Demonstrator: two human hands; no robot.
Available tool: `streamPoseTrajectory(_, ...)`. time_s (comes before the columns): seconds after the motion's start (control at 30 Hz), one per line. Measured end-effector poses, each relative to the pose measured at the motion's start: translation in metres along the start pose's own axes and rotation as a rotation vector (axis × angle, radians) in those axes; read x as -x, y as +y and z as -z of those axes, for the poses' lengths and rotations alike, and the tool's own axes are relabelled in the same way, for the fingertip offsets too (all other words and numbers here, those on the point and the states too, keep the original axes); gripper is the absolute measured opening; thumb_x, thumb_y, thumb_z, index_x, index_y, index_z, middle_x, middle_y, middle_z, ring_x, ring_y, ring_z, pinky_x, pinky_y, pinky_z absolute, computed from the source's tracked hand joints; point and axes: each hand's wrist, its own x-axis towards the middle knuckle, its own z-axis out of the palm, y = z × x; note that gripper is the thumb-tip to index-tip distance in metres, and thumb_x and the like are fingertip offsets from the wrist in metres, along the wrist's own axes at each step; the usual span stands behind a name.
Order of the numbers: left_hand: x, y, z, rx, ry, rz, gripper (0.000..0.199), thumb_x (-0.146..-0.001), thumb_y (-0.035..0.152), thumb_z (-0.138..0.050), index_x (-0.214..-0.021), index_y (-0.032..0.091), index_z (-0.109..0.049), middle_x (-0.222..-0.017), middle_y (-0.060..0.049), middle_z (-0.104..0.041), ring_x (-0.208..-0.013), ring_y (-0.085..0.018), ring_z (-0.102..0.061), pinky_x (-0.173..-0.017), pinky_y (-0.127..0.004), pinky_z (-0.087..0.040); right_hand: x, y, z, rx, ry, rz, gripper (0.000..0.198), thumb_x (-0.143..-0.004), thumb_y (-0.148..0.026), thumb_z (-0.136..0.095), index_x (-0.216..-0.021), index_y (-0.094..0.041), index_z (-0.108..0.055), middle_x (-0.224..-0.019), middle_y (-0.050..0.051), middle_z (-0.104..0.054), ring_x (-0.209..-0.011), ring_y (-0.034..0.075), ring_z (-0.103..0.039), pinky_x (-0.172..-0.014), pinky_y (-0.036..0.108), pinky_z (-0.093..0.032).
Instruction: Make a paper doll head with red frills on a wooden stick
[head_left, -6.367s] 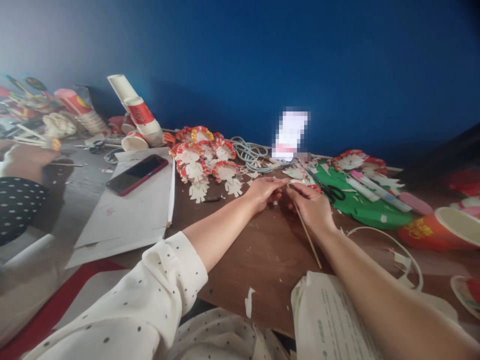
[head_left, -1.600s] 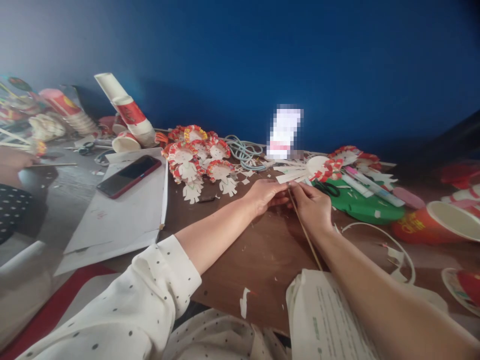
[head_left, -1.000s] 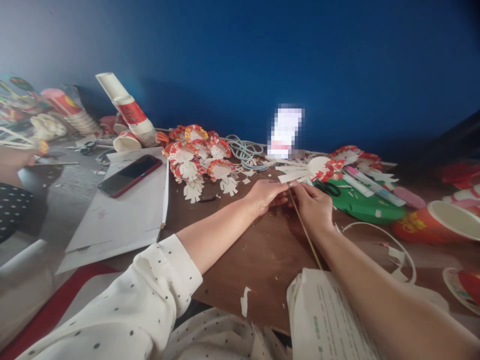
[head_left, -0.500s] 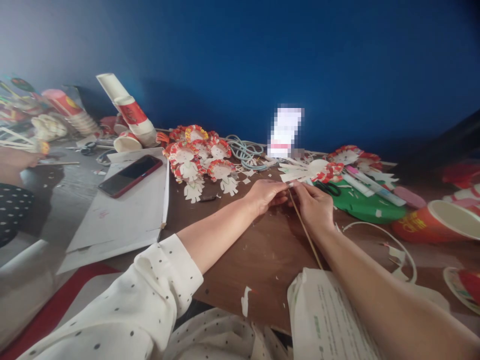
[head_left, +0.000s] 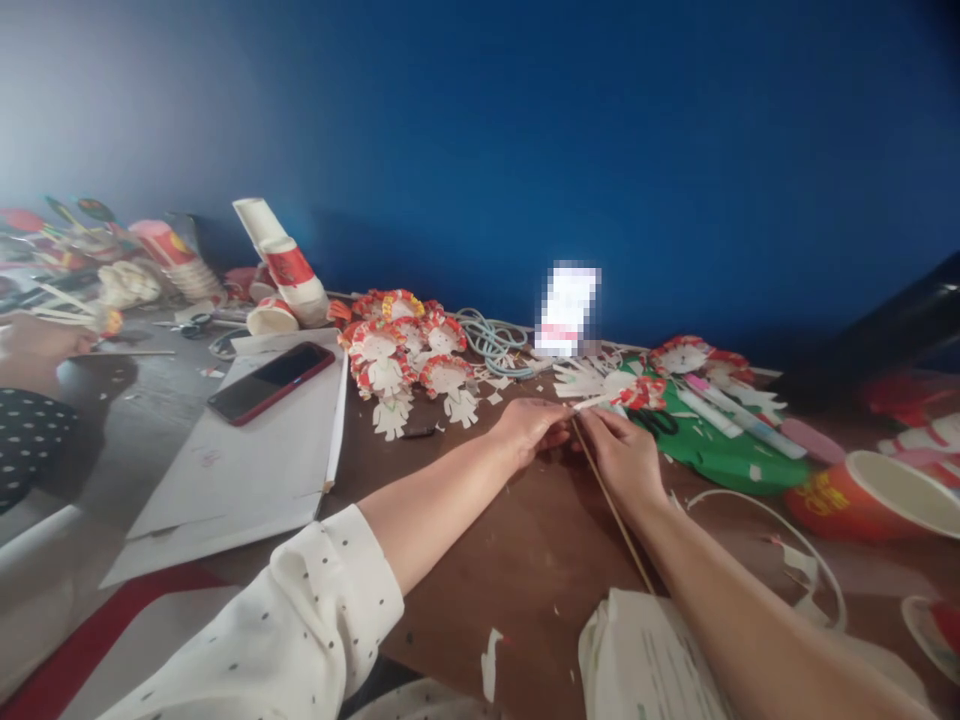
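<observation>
Pinching the far end of a thin stick [head_left: 613, 505] with left hand [head_left: 531, 428] and right hand [head_left: 622, 455] together, just short of the nearest paper doll [head_left: 636, 388]; holding its length slanting away from that doll, closer to the right hand.

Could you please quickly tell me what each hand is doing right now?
Left hand: closed at the upper end of the thin stick; exactly what it pinches cannot be told.
Right hand: closed, holding the thin stick near that end.
</observation>
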Motion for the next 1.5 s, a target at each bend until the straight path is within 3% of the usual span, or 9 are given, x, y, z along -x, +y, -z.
streamPoseTrajectory(0.33, -0.009, -0.005, 0.007, 0.035, -0.039, -0.02, 0.021, -0.069, 0.015, -0.082, -0.066, 0.008, -0.063, -0.051, 0.002, -0.054, -0.044, -0.004, -0.049, -0.048, -0.016, -0.041, 0.0, 0.001, 0.001, -0.021, -0.078, -0.04, 0.039, -0.072, -0.044, -0.067, -0.1, -0.019, -0.076, -0.061, 0.001, -0.065, -0.056, 0.019, -0.058, -0.051, 0.029, -0.043)
streamPoseTrajectory(0.47, -0.007, -0.004, 0.006, 0.046, -0.03, -0.021, 0.021, -0.073, 0.014, -0.078, -0.064, 0.009, -0.06, -0.05, 0.002, -0.052, -0.042, -0.003, -0.046, -0.048, -0.016, -0.038, 0.002, 0.003, 0.0, -0.041, -0.129, -0.015, 0.039, -0.073, -0.042, -0.067, -0.105, -0.02, -0.075, -0.065, 0.001, -0.066, -0.056, 0.019, -0.058, -0.051, 0.029, -0.044)
streamPoseTrajectory(0.73, -0.01, -0.008, 0.006, 0.058, -0.023, -0.074, 0.025, -0.069, 0.019, -0.081, -0.064, 0.011, -0.058, -0.056, 0.001, -0.057, -0.044, -0.003, -0.045, -0.048, -0.018, -0.035, 0.005, 0.003, -0.002, -0.024, -0.049, -0.053, 0.049, -0.072, -0.048, -0.07, -0.11, -0.018, -0.075, -0.058, 0.001, -0.065, -0.047, 0.016, -0.053, -0.046, 0.03, -0.044)
streamPoseTrajectory(0.97, -0.01, -0.007, 0.007, 0.015, -0.059, -0.072, 0.029, -0.066, 0.028, -0.084, -0.067, 0.011, -0.06, -0.053, 0.003, -0.052, -0.044, -0.003, -0.042, -0.046, -0.017, -0.032, 0.003, 0.004, 0.0, -0.038, -0.033, -0.071, 0.05, -0.07, -0.046, -0.071, -0.111, -0.016, -0.076, -0.056, 0.001, -0.065, -0.044, 0.015, -0.05, -0.044, 0.029, -0.042)
streamPoseTrajectory(1.2, -0.007, -0.002, 0.008, -0.055, -0.042, -0.084, 0.033, -0.067, 0.035, -0.083, -0.066, 0.012, -0.06, -0.055, 0.002, -0.053, -0.046, -0.004, -0.042, -0.044, -0.017, -0.032, 0.003, 0.002, -0.002, -0.009, -0.032, -0.015, 0.047, -0.07, -0.047, -0.07, -0.104, -0.015, -0.078, -0.057, 0.002, -0.066, -0.043, 0.015, -0.05, -0.043, 0.028, -0.041)
streamPoseTrajectory(1.4, -0.004, 0.0, 0.008, -0.04, -0.038, -0.089, 0.025, -0.077, 0.035, -0.075, -0.078, 0.011, -0.066, -0.066, -0.001, -0.06, -0.051, -0.005, -0.048, -0.045, -0.016, -0.036, 0.002, 0.002, -0.001, -0.005, 0.012, -0.04, 0.047, -0.069, -0.046, -0.069, -0.103, -0.015, -0.077, -0.068, 0.005, -0.071, -0.047, 0.016, -0.057, -0.044, 0.028, -0.043)
streamPoseTrajectory(1.5, -0.002, 0.001, 0.008, -0.03, -0.059, -0.079, 0.019, -0.081, 0.029, -0.071, -0.078, 0.011, -0.066, -0.065, -0.001, -0.06, -0.049, -0.004, -0.048, -0.046, -0.016, -0.038, 0.002, 0.002, -0.002, -0.005, 0.01, -0.024, 0.048, -0.07, -0.046, -0.069, -0.105, -0.014, -0.077, -0.062, 0.003, -0.069, -0.045, 0.015, -0.054, -0.044, 0.027, -0.042)
